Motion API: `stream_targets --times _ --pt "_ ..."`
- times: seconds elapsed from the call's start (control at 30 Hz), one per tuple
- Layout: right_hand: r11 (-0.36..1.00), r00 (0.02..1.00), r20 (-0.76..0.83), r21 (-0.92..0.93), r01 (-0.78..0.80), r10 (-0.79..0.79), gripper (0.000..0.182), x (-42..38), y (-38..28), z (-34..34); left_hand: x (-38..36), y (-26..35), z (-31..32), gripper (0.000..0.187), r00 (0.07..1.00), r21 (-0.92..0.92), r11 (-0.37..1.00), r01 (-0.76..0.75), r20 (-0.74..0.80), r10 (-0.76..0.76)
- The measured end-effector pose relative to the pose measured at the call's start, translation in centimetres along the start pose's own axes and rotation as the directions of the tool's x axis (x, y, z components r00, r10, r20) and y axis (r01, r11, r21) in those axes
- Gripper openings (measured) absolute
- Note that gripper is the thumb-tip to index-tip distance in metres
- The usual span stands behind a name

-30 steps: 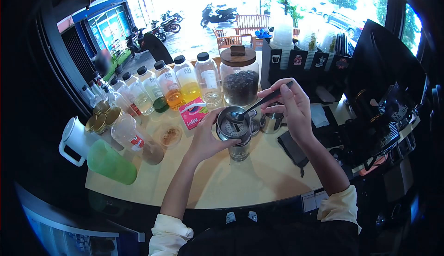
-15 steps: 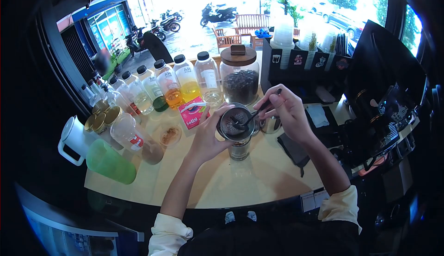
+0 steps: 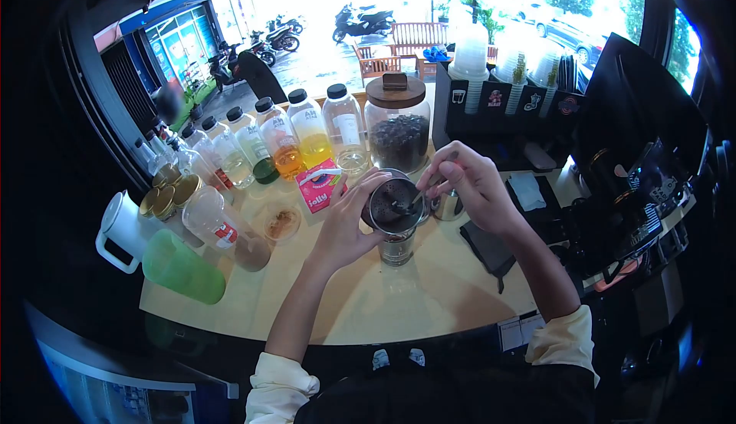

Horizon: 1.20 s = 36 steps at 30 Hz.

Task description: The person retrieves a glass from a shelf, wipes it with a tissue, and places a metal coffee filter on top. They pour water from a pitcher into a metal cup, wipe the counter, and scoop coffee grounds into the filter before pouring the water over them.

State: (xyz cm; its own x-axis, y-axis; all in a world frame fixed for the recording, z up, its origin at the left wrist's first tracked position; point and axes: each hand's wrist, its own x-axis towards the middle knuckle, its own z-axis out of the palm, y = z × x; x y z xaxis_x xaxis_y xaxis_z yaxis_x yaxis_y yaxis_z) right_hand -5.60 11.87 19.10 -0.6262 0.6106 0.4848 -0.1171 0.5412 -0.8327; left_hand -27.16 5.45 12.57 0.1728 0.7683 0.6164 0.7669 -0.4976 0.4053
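My left hand (image 3: 345,221) is wrapped round a metal cup-shaped strainer (image 3: 392,221), tilted above a clear glass (image 3: 396,251) on the wooden counter. Between the fingers of my right hand (image 3: 471,186) is a dark spoon (image 3: 414,199), its bowl down inside the strainer, where something dark shows. Just left of my left hand stands a pink box (image 3: 319,188) with a white strip on top. Behind the strainer is a big jar of dark pieces (image 3: 399,136) with a wooden lid. Another metal or glass vessel (image 3: 448,207) is partly hidden by my right hand.
Black-capped bottles (image 3: 280,140) line the counter's back left. A green cup (image 3: 184,266), a white pitcher (image 3: 126,228), a clear shaker (image 3: 226,228) and a small dish of brown powder (image 3: 283,224) stand left. A dark cloth (image 3: 487,252) and a black cup holder (image 3: 491,110) are right.
The spoon and my right fingers have shifted slightly down and left, the spoon now steeper. The strainer's perforated bottom, visible before, now looks dark. My left hand keeps its hold.
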Motion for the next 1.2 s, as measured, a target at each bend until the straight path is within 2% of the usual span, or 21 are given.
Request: stream_targets --times 0.07,0.17,0.2,0.3,0.37,0.43,0.5,0.57,0.63,0.7,0.73,0.8,0.9,0.93,1.0,1.1,1.13,1.2 --pt "1.000 0.992 0.129 -0.028 0.000 0.004 0.016 0.1 -0.1 0.2 0.1 0.0 0.1 0.080 1.000 0.011 1.000 -0.010 0.005 0.010" --pt "0.999 0.992 0.123 -0.027 0.031 -0.028 0.017 0.4 0.0 0.5 0.1 0.0 0.3 0.080 1.000 0.019 1.000 -0.010 0.021 0.010" --pt "1.000 0.998 0.065 0.023 0.013 -0.015 0.017 0.6 -0.1 0.5 0.1 0.0 0.3 0.080 1.000 -0.006 1.000 0.002 0.015 -0.002" --pt "0.999 0.998 0.049 0.031 -0.038 0.036 0.017 0.7 0.2 0.0 0.1 0.1 0.1 0.080 1.000 -0.032 0.999 0.017 0.008 -0.016" --pt "0.998 0.995 0.089 0.041 -0.042 0.038 0.017 0.6 0.4 0.5 0.1 0.0 0.1 0.080 1.000 -0.035 0.999 0.018 0.012 -0.018" --pt "1.000 0.996 0.092 -0.001 0.019 -0.019 0.017 0.5 0.4 0.7 0.0 -0.2 0.2 0.080 0.999 -0.029 0.999 0.031 0.010 -0.030" --pt "0.999 0.999 0.044 0.046 -0.004 0.002 0.018 0.5 0.2 0.3 0.0 -0.2 0.0 0.080 1.000 -0.002 1.000 0.024 0.004 -0.024" --pt "0.976 0.999 -0.027 0.218 0.022 -0.017 0.020 0.4 0.4 -0.3 0.1 0.0 -0.3 0.079 1.000 0.027 0.999 0.018 -0.008 -0.018" --pt "0.977 0.998 -0.042 0.208 0.045 -0.037 0.022 0.1 0.2 -0.3 0.2 0.2 -0.5 0.078 1.000 0.024 1.000 0.013 -0.016 -0.013" --pt "0.970 0.986 -0.145 0.217 0.109 -0.079 0.023 -0.3 0.1 -0.1 0.3 0.2 -0.5 0.078 1.000 0.024 1.000 -0.007 -0.025 0.008" --pt "0.970 0.986 -0.146 0.217 0.111 -0.080 0.023 -0.5 0.2 -0.1 0.4 0.2 -0.5 0.078 0.999 0.026 0.999 -0.028 -0.034 0.028" --pt "0.953 0.936 -0.301 0.181 0.243 -0.182 0.023 -0.9 0.7 0.0 0.4 0.1 -0.5 0.078 0.999 0.036 0.999 -0.034 -0.033 0.035" --pt "0.958 0.909 -0.362 0.115 0.263 -0.206 0.020 -1.1 0.7 0.3 0.5 0.0 -0.5 0.078 0.999 0.048 0.998 -0.031 -0.037 0.032" --pt "0.958 0.908 -0.364 0.114 0.263 -0.206 0.020 -1.2 0.9 0.5 0.5 0.0 -0.5 0.078 0.999 0.050 0.998 -0.023 -0.041 0.025" --pt "0.990 0.958 -0.252 -0.069 0.124 -0.137 0.016 -1.4 1.5 0.9 0.6 0.2 -0.4 0.077 0.999 0.043 0.999 -0.023 -0.045 0.025" --pt "0.998 0.965 -0.256 -0.004 0.064 -0.063 0.014 -1.5 1.6 1.5 0.5 0.4 -0.2 0.077 0.999 0.027 1.000 -0.002 -0.052 0.004" --pt "0.992 0.946 -0.300 -0.056 0.109 -0.121 0.015 -1.4 1.7 1.4 0.5 0.4 -0.2 0.078 0.998 0.014 1.000 0.019 -0.053 -0.018" --pt "0.994 0.957 -0.270 -0.066 0.092 -0.107 0.015 -1.3 1.8 1.2 0.4 0.3 -0.1 0.080 0.999 0.005 1.000 0.026 -0.046 -0.025"
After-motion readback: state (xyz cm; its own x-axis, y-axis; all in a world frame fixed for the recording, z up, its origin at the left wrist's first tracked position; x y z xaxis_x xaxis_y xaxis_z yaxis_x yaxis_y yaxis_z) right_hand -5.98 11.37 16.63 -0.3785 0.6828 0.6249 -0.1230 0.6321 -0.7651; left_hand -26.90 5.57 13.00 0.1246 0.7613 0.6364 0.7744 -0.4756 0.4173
